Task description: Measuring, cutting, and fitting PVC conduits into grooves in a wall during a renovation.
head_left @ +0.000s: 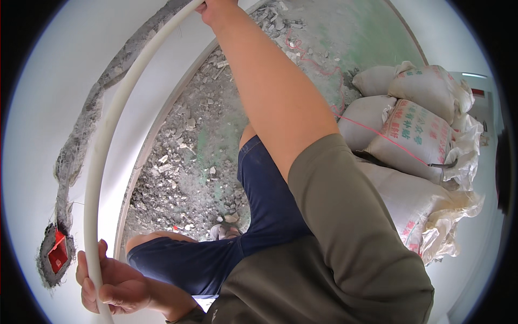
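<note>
A long white plastic conduit pipe (100,146) curves in an arc from the lower left to the top of the view, in front of a white wall. At its lower part my left hand (116,283) is closed around it, with the thumb on the near side. My right arm reaches far up, and my right hand (218,12) grips the pipe at the top edge, where its fingers are partly cut off. Behind the pipe, a rough channel (81,135) is cut into the wall. It leads down to a red junction box (58,252) set in a broken-out hole.
Broken plaster and rubble (178,151) cover the floor along the wall. Several stuffed white woven sacks (415,132) are piled on the right. A thin pink cord (372,129) runs over the floor and the sacks. My bent legs in blue shorts (275,189) are in the middle.
</note>
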Demonstrator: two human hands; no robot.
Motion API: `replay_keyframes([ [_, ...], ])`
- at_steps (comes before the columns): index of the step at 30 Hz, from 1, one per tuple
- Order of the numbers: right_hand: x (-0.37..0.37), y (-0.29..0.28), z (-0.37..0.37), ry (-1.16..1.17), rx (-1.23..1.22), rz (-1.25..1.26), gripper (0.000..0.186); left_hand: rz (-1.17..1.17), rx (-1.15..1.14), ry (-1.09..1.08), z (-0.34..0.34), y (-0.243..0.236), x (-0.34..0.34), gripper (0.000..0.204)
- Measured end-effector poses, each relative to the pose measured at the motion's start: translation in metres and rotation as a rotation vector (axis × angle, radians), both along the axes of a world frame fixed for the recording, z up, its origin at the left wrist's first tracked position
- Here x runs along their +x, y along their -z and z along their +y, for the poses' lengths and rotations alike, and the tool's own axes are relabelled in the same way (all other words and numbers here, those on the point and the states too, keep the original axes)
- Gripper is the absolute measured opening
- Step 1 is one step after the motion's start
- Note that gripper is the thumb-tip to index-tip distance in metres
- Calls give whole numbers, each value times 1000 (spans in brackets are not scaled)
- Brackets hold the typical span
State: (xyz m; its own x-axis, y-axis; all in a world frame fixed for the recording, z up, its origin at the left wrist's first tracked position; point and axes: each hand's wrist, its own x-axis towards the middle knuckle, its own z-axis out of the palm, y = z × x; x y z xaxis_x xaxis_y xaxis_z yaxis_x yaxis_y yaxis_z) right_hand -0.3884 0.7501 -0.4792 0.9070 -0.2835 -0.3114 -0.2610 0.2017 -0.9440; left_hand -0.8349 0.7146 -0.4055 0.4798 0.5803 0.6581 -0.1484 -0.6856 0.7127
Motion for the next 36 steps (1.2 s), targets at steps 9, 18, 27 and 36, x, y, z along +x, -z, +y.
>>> replay_keyframes([
  [9, 47, 35, -34, -905, -1098, -441, 10, -45, -130, -81, -18, 11, 0, 37],
  [18, 26, 20, -42, -632, 348, -206, 12, -81, -263, -100, -13, 27, 4, 41],
  [27, 20, 14, -47, -772, 221, -166, 30, -169, -572, -174, -27, 56, 7, 41],
  [36, 21, 7, -54, -843, 123, -45, 66, -347, -818, -17, 46, 60, 3, 38],
])
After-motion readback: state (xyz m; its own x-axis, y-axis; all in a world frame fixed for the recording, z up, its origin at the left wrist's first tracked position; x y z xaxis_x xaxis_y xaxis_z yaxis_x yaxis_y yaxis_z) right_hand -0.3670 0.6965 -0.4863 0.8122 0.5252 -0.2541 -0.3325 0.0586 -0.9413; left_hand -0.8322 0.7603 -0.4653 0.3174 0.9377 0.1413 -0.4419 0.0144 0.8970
